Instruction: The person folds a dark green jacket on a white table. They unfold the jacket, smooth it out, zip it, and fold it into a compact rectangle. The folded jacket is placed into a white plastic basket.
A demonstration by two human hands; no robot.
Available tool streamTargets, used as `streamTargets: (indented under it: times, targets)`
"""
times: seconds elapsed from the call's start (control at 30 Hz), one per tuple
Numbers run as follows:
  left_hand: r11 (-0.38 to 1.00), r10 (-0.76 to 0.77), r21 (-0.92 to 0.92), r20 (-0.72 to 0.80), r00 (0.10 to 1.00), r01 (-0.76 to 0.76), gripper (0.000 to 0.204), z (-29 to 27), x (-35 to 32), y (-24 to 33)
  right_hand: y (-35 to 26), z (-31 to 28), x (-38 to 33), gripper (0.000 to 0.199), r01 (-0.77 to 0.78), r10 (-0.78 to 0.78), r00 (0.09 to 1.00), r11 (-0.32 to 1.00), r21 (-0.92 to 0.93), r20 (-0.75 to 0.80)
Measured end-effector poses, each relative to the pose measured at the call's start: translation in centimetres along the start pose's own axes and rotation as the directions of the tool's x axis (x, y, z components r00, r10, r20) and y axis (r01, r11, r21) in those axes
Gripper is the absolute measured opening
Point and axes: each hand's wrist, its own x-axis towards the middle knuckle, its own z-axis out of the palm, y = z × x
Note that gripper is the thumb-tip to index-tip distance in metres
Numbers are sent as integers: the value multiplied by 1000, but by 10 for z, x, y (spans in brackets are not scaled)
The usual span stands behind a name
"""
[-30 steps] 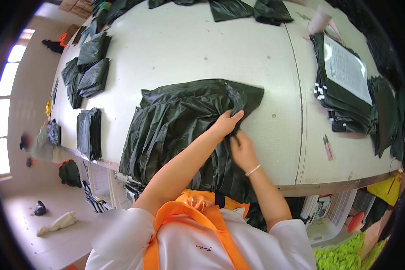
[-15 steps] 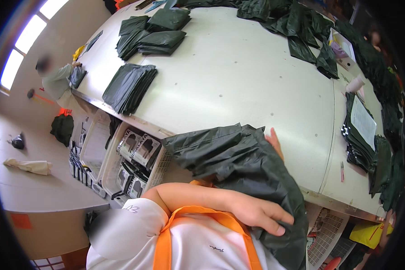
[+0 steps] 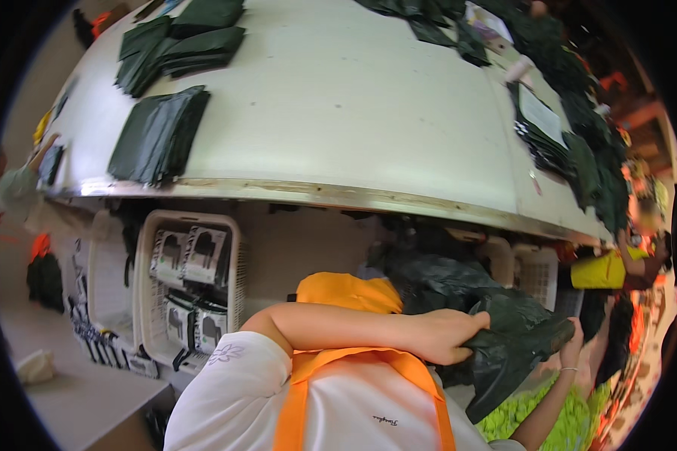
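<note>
A dark green, crinkly sheet of thin cloth (image 3: 515, 331) hangs in front of me, off the table's near edge. My left hand (image 3: 453, 336) reaches across my body, fingers curled closed on the cloth's left part. Farther right, my right hand (image 3: 569, 347), with a bracelet at the wrist, grips the cloth's right end; its fingers are partly hidden. More dark crinkled cloth (image 3: 436, 267) lies under the table edge beyond my hands, and I cannot tell whether it is the same piece. A bright green heap (image 3: 541, 410) sits below my right hand.
The white table (image 3: 308, 143) bears folded dark green stacks (image 3: 158, 135) at left and cloth with a paper sheet (image 3: 541, 119) at right. Below its edge stand a white basket of packaged goods (image 3: 237, 263) and a yellow bag (image 3: 598, 270). Other people are at far left and right.
The cloth has come off the table and moved right and down with my hands. My left hand, spread flat before, is now closed on it. The view has turned right.
</note>
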Motion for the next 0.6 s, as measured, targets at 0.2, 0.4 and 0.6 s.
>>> streamTargets:
  times: [0.2, 0.4, 0.6]
  targets:
    - [820, 162, 565, -380, 911, 90, 53, -21, -5, 23, -108, -95, 5, 20, 106, -104, 994, 990, -91, 30]
    - [536, 467, 728, -678, 568, 428, 58, -143, -18, 131, -210, -141, 142, 38, 349, -323, 937, 897, 270, -135]
    - [384, 716, 876, -482, 505, 292, 69, -183, -44, 255, -378, -147, 233, 36, 595, -379, 802, 571, 566, -461]
